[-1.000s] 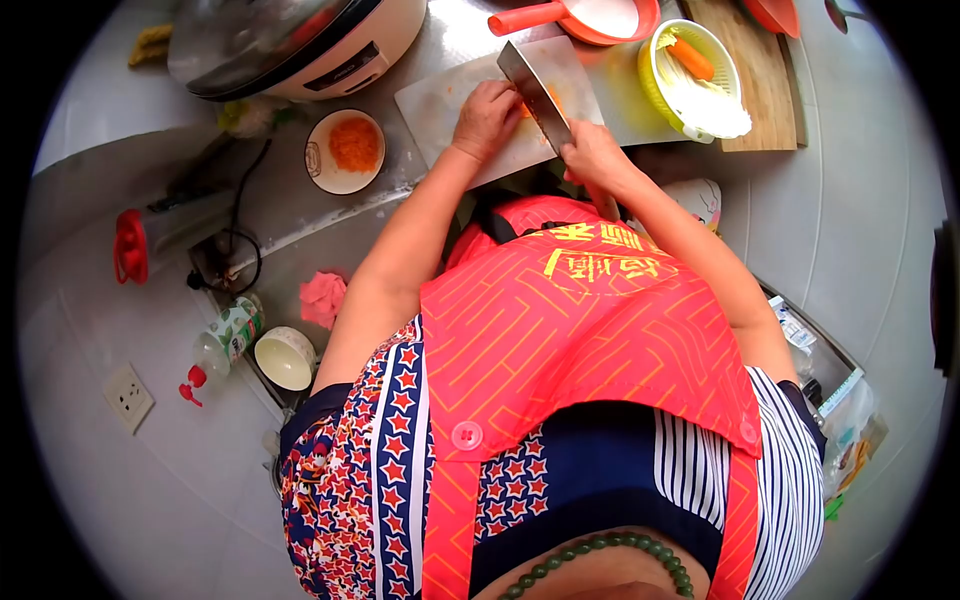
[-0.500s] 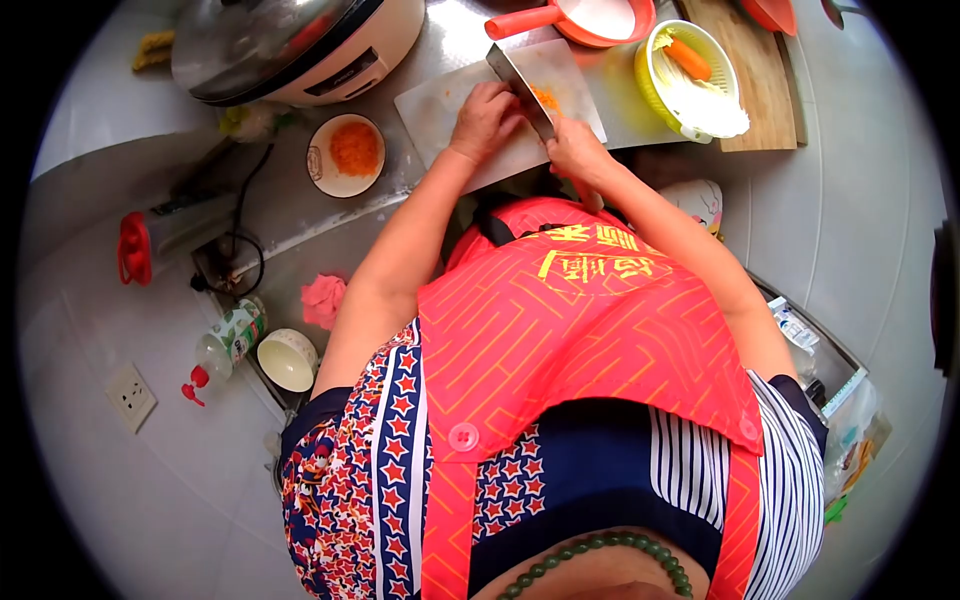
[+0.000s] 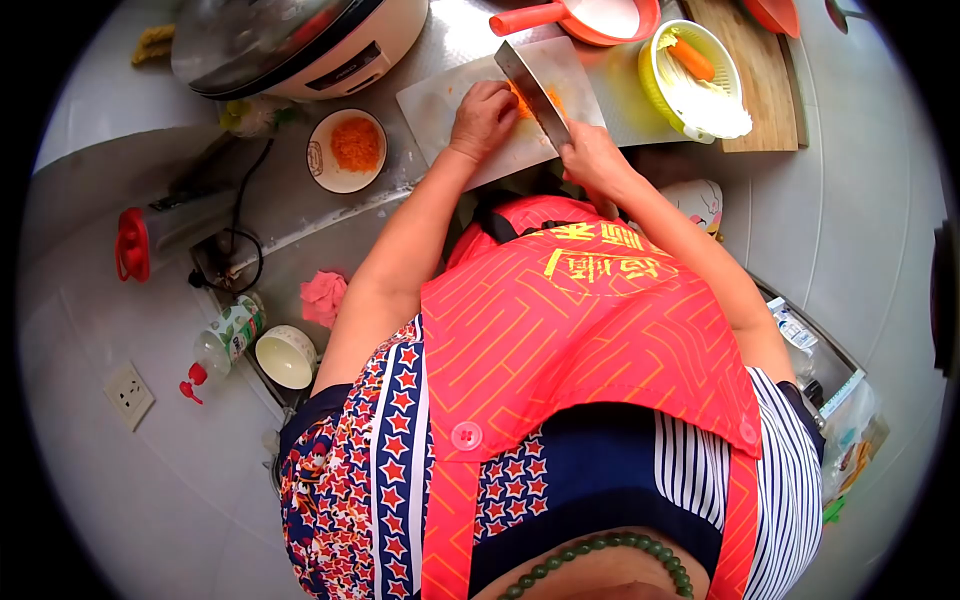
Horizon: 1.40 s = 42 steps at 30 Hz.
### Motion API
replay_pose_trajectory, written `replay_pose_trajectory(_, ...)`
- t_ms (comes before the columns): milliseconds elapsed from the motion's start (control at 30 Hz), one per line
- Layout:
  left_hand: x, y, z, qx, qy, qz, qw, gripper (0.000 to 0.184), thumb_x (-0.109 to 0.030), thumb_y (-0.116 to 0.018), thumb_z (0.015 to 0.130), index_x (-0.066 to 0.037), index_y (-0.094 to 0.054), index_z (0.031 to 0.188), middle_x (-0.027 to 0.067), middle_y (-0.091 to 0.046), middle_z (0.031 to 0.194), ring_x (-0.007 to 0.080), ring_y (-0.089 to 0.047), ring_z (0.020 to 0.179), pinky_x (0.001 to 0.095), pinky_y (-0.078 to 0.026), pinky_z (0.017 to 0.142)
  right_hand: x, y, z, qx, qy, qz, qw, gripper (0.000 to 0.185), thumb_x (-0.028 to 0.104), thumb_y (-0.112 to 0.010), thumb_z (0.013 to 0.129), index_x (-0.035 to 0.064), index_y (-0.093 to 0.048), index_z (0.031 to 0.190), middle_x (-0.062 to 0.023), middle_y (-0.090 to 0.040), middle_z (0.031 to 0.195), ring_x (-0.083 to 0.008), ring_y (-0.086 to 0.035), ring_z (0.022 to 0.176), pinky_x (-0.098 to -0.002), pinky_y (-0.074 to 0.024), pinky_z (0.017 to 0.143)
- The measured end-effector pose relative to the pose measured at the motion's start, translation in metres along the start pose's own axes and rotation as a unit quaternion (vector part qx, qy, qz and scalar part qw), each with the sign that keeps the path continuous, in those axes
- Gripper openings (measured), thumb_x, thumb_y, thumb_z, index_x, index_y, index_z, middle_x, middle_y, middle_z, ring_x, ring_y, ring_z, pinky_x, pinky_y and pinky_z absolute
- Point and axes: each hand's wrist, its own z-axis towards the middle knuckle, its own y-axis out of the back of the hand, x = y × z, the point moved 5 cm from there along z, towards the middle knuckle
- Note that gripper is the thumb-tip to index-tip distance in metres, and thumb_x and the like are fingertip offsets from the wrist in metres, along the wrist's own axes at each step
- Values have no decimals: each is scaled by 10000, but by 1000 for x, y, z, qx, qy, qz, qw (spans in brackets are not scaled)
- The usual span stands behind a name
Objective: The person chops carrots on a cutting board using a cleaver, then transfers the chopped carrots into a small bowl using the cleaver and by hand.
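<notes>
My right hand [image 3: 592, 160] is closed round the handle of a kitchen cleaver [image 3: 535, 95], whose broad blade slants up and left across the white cutting board [image 3: 430, 105]. On the board, my left hand [image 3: 485, 120] has its fingers curled down, with cut carrot [image 3: 522, 102] at the fingertips beside the blade. How much carrot lies under those fingers is hidden. More orange bits show just right of the blade. Left of the board stands a small bowl [image 3: 318, 160] holding shredded carrot [image 3: 356, 145].
A yellow strainer basket [image 3: 655, 90] with a whole carrot [image 3: 692, 60] and pale vegetable stands right of the board, by a wooden board [image 3: 765, 110]. Behind are a red-handled pan [image 3: 525, 20] and a large cooker [image 3: 330, 70]. A bottle [image 3: 228, 335] lies lower left.
The cleaver and my right hand have shifted slightly right, away from my left fingertips. More orange carrot now shows between the blade and my left hand, which has barely moved.
</notes>
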Motion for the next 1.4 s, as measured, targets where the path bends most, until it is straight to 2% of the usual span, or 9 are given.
replay_pose_trajectory(133,-2,-6,2,2,3,-1,1000,152,-70,-707,704,-55,-621,829,79,-628,966,290,-578,932,376,-480,825,-5,2,0,14,-11,-1,1000,254,-6,-435,818,-70,-551,1035,-216,-631,643,-286,-666,564,-396,-556,564)
replay_pose_trajectory(233,-1,-6,1,3,3,1,1000,153,-67,-705,703,-57,-622,831,80,-628,974,291,-578,937,377,-480,828,-8,-1,3,48,-66,9,997,332,35,-442,826,-27,-541,1136,-213,-639,659,-304,-674,605,-421,-548,583)
replay_pose_trajectory(333,-2,-6,1,2,7,1,1000,155,-65,-704,704,-58,-623,837,81,-627,989,294,-578,942,377,-480,834,-2,-4,9,33,-48,45,997,193,-2,-451,817,-64,-548,972,-203,-627,629,-277,-657,545,-391,-546,534)
replay_pose_trajectory(633,-1,-6,2,1,-1,5,1000,150,-65,-702,710,-57,-621,835,81,-623,992,298,-577,945,378,-478,843,-4,0,13,5,-16,38,999,216,-1,-453,826,-72,-544,1008,-190,-636,647,-263,-651,531,-386,-533,498)
replay_pose_trajectory(733,0,-4,-1,0,4,10,1000,148,-66,-702,712,-58,-620,835,79,-621,980,297,-579,939,377,-480,834,2,6,4,35,-42,2,998,222,-8,-453,828,-86,-533,1020,-194,-639,659,-259,-651,530,-374,-536,482)
replay_pose_trajectory(833,0,-6,1,1,2,4,1000,146,-65,-701,713,-59,-619,833,78,-621,973,296,-580,932,378,-483,826,-3,2,3,73,-69,-4,995,253,33,-453,829,-82,-532,1040,-197,-638,640,-280,-662,551,-402,-552,551)
replay_pose_trajectory(933,3,-5,0,1,-2,0,1000,150,-66,-703,711,-60,-619,836,80,-620,977,299,-579,934,381,-484,826,3,0,3,62,-72,17,995,190,-12,-457,829,-88,-526,989,-208,-635,661,-255,-659,542,-370,-533,463)
replay_pose_trajectory(1233,1,-1,-1,6,10,-1,1000,197,-104,-725,696,-60,-619,856,102,-611,1011,312,-564,967,383,-474,862,-15,-26,36,21,8,-29,999,176,1,-474,822,-75,-535,968,-201,-629,642,-273,-656,545,-387,-530,504)
replay_pose_trajectory(1400,-7,4,-1,-7,-35,30,999,211,-101,-720,685,-56,-618,864,101,-604,1005,311,-561,957,382,-476,853,-1,-9,21,17,-3,33,999,191,-12,-459,823,-79,-538,984,-191,-621,632,-266,-646,535,-384,-532,516)
